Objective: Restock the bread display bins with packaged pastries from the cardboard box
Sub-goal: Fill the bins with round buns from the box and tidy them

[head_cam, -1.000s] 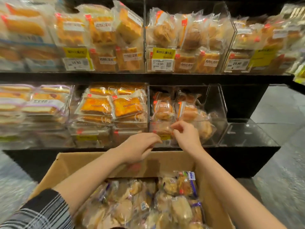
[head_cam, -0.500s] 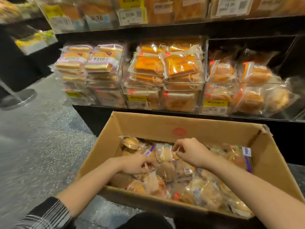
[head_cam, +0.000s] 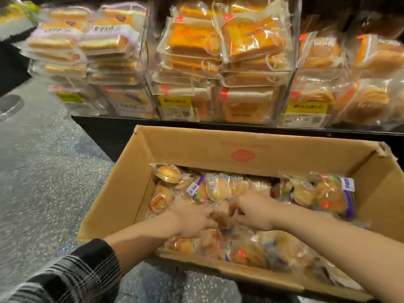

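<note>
Cardboard box (head_cam: pixel 258 149) of packaged pastries (head_cam: pixel 218 189): pick-up step. One pastry packet (head_cam: pixel 222 215) appears pinched between left hand (head_cam: pixel 192 219) and right hand (head_cam: pixel 253 212), fingers curled; lifting to the display bin (head_cam: pixel 310 114) is judged next.

One view only, from a camera worn on the person's head; it looks forward and steeply down, close over the open cardboard box (head_cam: pixel 196 149), which fills the lower middle from about 8 o'clock to 4 o'clock; both forearms enter from the bottom edge, the left hand (head_cam: pixel 192 219) and right hand (head_cam: pixel 253 212) meeting near the centre, so the lens sits just behind and above them; the display bins (head_cam: pixel 220 71) run along the top edge from 10 o'clock to 2 o'clock, farther off and facing the camera; speckled floor (head_cam: pixel 43 160) fills 9 o'clock; wide-angle bending shows towards the edges; no second view shares the scene.
</note>
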{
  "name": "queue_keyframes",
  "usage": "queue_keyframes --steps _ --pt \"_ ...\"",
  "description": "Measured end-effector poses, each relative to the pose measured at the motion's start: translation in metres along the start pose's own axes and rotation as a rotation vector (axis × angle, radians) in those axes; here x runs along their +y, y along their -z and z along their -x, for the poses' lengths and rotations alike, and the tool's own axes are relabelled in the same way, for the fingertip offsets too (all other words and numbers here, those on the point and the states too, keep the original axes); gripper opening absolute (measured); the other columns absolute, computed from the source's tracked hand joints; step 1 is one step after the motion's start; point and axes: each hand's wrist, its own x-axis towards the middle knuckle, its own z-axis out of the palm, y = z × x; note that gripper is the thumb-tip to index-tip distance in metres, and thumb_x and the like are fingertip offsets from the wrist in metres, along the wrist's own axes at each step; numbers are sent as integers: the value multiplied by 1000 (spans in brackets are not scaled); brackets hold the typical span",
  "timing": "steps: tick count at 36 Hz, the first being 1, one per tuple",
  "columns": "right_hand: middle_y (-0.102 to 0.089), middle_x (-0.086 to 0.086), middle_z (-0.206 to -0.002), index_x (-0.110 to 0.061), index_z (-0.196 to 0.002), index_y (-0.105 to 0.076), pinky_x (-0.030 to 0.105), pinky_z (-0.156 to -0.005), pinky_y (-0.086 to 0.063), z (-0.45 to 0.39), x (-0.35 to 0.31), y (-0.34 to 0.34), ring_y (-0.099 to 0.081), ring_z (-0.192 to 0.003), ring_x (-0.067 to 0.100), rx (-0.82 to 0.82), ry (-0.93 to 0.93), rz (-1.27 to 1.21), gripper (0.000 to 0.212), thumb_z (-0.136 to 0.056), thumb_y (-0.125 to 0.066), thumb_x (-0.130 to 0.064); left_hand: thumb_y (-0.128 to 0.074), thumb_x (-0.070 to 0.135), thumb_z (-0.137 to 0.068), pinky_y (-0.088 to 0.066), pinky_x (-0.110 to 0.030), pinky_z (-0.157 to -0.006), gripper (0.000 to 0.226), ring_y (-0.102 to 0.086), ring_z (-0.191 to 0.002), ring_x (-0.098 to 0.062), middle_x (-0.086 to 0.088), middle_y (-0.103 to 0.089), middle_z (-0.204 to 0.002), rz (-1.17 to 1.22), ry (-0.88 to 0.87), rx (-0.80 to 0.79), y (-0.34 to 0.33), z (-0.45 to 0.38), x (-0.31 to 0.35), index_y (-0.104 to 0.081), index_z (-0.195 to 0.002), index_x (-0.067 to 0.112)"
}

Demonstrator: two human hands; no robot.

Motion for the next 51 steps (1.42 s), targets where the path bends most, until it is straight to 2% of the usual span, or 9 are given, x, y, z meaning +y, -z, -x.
queue_keyframes --steps 6,12,19,26,33,37,40,45,51 --pt "-60 2 -122 -19 -116 -63 32 -88 -46 -10 19 -4 -54 -108 19 -64 -12 -20 29 -93 -48 -9 -53 24 -96 -22 -49 -112 64 -5 -145 -33 -10 -6 -159 -153 -61 -34 -20 -21 -5 -22 -151 31" --pt "-61 4 -121 -18 -115 -64 33 -99 -35 -16 18 -8 -54 -107 19 -127 -25 -84 25 -94 -50 -11 -55 27 -94 -2 -44 -118 42 2 -147 -30 -10 -15 -158 -78 -85 79 -37 -35 -11 -48 -135 24" --pt "-61 4 -121 -17 -115 -64 33 -91 -47 -11 10 -7 -54 -110 22 -41 -193 -145 44 -86 -38 1 -57 30 -92 -9 -40 -119 9 -52 -109 -12 5 -61 -103 226 -122 235 -41 -35 -35 -54 -86 24" --pt "-54 3 -104 -9 -123 -55 18 -53 -34 -12 19 -3 -47 -68 9 68 -310 -406 33 -96 -37 -6 -65 29 -89 -41 -23 -72 18 -48 -71 1 14 -54 -73 809 81 517 -22 -26 -43 -56 -74 25" --pt "-50 -4 -140 -24 -139 -49 39 -107 -37 -14 10 -9 -50 -123 20 131 -264 -789 79 -82 -32 -77 -58 28 -94 -39 -15 -60 23 -52 -63 2 16 -62 -64 1174 183 923 0 -24 -44 -65 -72 29" --pt "-65 -2 -121 -23 -127 -59 42 -97 -50 -17 10 -14 -64 -107 18 94 -275 -913 111 -43 -50 -96 -60 29 -91 -43 -22 -61 16 -55 -64 -10 3 -67 -71 1127 124 877 0 -23 -33 -69 -78 26" --pt "-69 5 -107 -15 -125 -55 39 -78 -60 -18 15 -18 -71 -84 21 60 -326 -1003 73 -66 -80 -50 -60 31 -91 -40 -22 -60 19 -53 -61 -13 -3 -65 -70 1139 119 879 -1 -22 -33 -67 -74 28" --pt "-60 6 -127 -8 -138 -44 38 -88 -54 -22 16 -24 -65 -100 22 37 -400 -945 91 -61 -89 -28 -42 25 -101 -41 -16 -49 31 -51 -54 -7 2 -57 -63 1502 126 656 -1 -23 -37 -65 -81 17" --pt "-58 -4 -96 -13 -139 -42 28 -77 -49 -19 11 -18 -59 -94 16 170 -457 -692 88 -66 -87 -32 -51 5 -93 -54 -29 -70 24 -63 -76 -16 -13 -69 -105 920 122 -169 -26 -28 -55 -57 -115 11"
